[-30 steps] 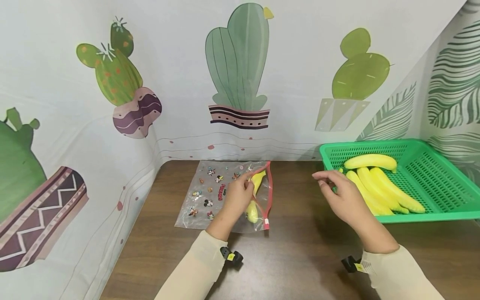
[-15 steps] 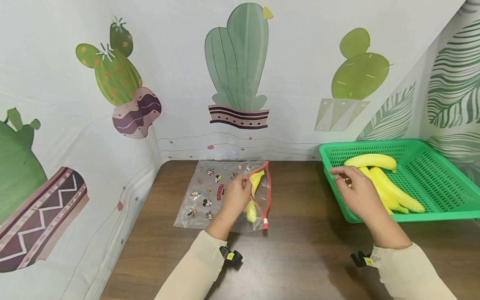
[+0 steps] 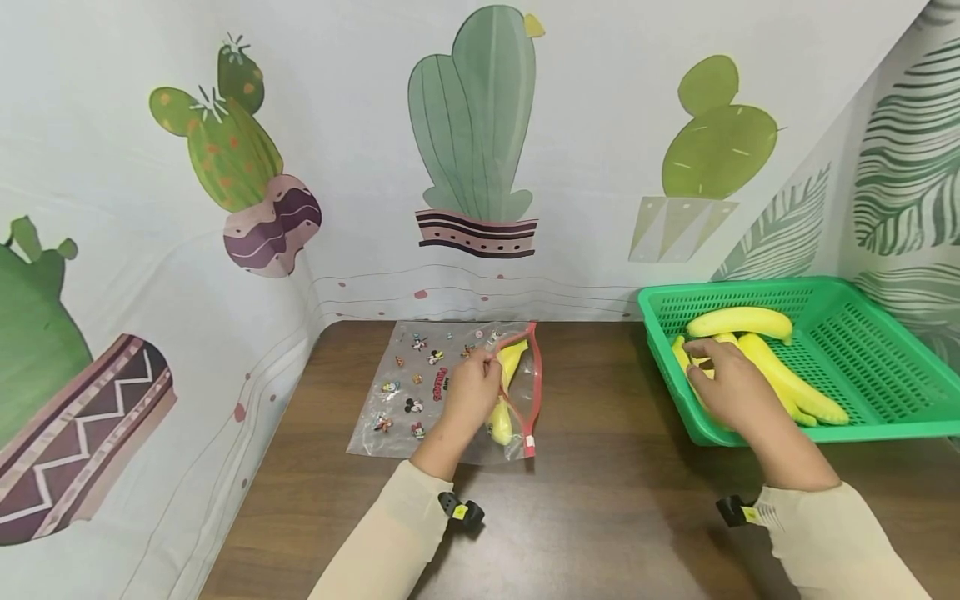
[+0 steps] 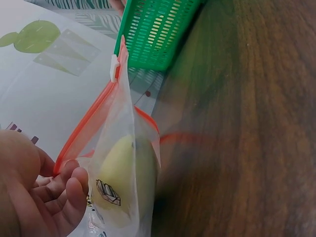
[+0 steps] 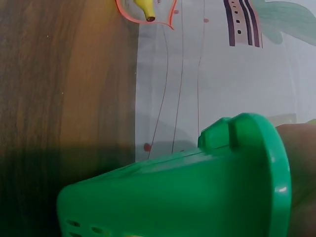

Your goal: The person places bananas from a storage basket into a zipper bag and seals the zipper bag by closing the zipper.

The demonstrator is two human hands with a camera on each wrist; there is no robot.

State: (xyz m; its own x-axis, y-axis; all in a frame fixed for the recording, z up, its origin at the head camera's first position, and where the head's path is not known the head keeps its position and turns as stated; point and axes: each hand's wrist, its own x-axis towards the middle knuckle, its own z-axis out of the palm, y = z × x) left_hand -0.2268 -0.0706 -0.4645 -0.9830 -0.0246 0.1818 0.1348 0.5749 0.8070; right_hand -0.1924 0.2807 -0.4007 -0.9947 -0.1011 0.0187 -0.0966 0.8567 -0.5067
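A clear zip bag [image 3: 408, 392] with red edging lies on the table, a yellow banana [image 3: 511, 360] inside it near the mouth. My left hand [image 3: 468, 390] pinches the bag's red edge [image 4: 81, 129], holding the mouth apart. Over the left part of the green basket [image 3: 888, 350], my right hand [image 3: 731, 383] reaches down among several bananas [image 3: 787, 382], thumb and fingers spread apart. Whether its fingertips touch a banana cannot be told; in the right wrist view the basket wall [image 5: 197, 192] hides them.
Another banana [image 3: 738, 322] lies along the basket's back side. The brown table [image 3: 585, 508] meets a white cloth backdrop [image 3: 360, 167] printed with cacti and leaves. Black straps are on both wrists.
My right hand has moved right and down, from beside the basket's left rim to over the bananas inside it. My left hand keeps its pinch on the bag, nearly still.
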